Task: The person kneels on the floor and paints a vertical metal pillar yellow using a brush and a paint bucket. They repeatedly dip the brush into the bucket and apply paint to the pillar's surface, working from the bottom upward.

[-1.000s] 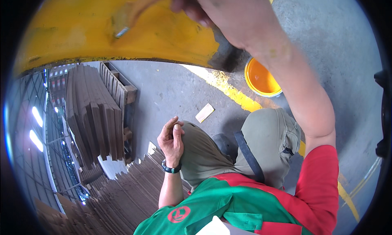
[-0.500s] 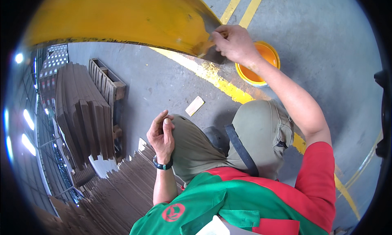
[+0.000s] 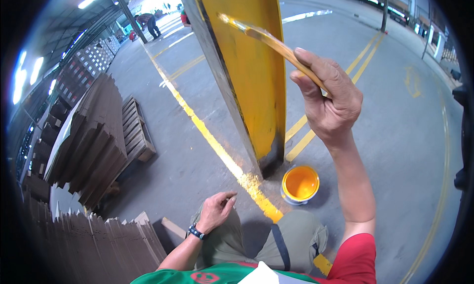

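My right hand (image 3: 333, 94) is raised and grips a paintbrush (image 3: 271, 41) by its wooden handle between thumb and fingers. The yellow-coated bristles point up and left, over the face of a yellow steel column (image 3: 247, 81); whether they touch it I cannot tell. Dark unpainted metal shows at the column's foot (image 3: 273, 161). Beside that foot, on the floor, stands a can (image 3: 296, 202) of orange-yellow paint (image 3: 301, 182). My left hand (image 3: 217, 211) rests on my left knee, holding nothing, its fingers loosely stretched, with a dark watch (image 3: 196, 231) on the wrist.
A worn yellow floor line (image 3: 210, 136) runs past the column. To the left are stacked brown cardboard sheets (image 3: 94, 141), a wooden pallet (image 3: 136, 131) and more cardboard (image 3: 98, 242) close by me. A bending person (image 3: 148, 23) is far off at the back left.
My right hand has risen from the column's foot, carrying the brush up its face. The view has tilted upward, showing more of the hall. My left hand stays at the knee.
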Demonstrator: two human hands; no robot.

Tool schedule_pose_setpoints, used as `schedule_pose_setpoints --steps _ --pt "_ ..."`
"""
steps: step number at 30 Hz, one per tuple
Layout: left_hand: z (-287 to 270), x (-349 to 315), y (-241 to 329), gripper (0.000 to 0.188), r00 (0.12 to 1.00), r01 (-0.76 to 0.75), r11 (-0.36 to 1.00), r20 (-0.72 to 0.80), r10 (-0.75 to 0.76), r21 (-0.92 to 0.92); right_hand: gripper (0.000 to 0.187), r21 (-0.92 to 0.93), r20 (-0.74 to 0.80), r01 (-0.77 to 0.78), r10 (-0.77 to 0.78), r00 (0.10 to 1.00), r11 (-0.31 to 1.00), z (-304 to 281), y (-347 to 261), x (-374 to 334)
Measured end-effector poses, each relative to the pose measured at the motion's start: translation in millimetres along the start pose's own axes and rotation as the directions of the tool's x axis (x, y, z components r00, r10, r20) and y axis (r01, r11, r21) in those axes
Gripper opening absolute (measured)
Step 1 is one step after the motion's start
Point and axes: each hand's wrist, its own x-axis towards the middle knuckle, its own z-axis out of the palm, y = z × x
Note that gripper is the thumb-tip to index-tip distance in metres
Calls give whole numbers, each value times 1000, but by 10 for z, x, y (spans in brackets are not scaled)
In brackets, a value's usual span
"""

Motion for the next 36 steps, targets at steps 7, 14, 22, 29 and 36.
schedule_pose_setpoints --steps 7,14,22,29,36 --pt "-85 -95 -50 21 998 -68 998 -12 68 0 46 -168 31 323 -323 946 931 334 55 568" --pt "-185 -156 -73 20 997 -72 996 -39 70 -56 44 -144 452 119 -42 891 982 -73 -345 -461" --pt "-171 -164 -75 20 995 -92 990 -47 87 -105 32 -37 663 -38 53 746 999 -50 -196 -290" --pt "-208 -173 -53 21 996 -86 993 -40 83 -85 20 -218 205 277 -234 951 936 -80 -194 732" --pt "-244 -209 -22 19 995 -96 995 -42 94 -28 41 -194 510 267 -136 849 944 -68 -338 -424"
